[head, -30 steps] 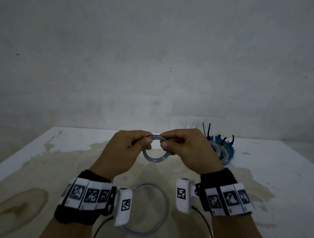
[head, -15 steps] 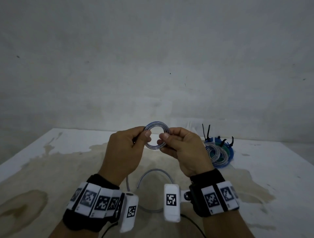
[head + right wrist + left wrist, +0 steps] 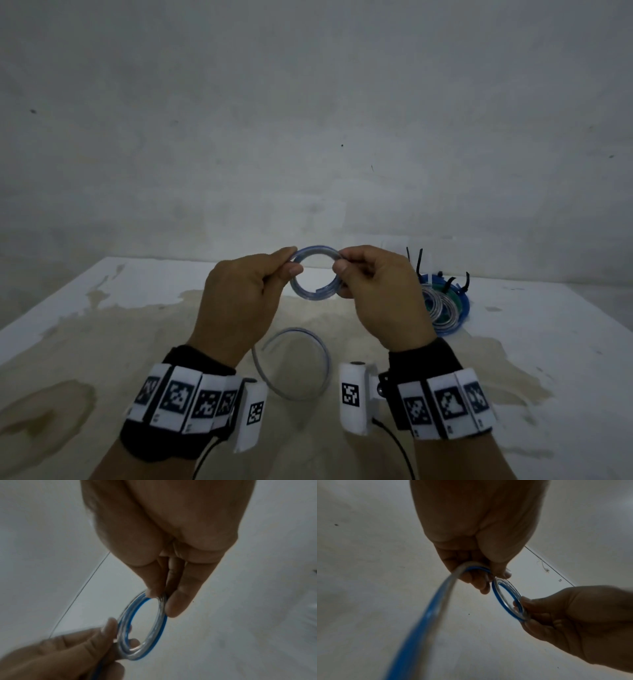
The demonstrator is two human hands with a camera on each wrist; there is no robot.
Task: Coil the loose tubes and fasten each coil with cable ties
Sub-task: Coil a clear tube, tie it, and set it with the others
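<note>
Glossy clear plastic tube [image 3: 315, 272] with blue stripe; matt, stained white table [image 3: 548, 342].

Both hands are raised above the tabletop [image 3: 102, 325], holding a small coil of clear tube with a blue stripe [image 3: 315, 274] between them. The left hand [image 3: 239, 301] pinches the coil's left side with thumb and fingers [image 3: 291, 272]; the right hand [image 3: 380, 294] pinches its right side. The loose tail of the tube [image 3: 301, 366] arcs below the hands over the stained tabletop. Near the right hand lies a pile of finished coils [image 3: 445, 305] with black cable ties [image 3: 419, 260] sticking up.
</note>
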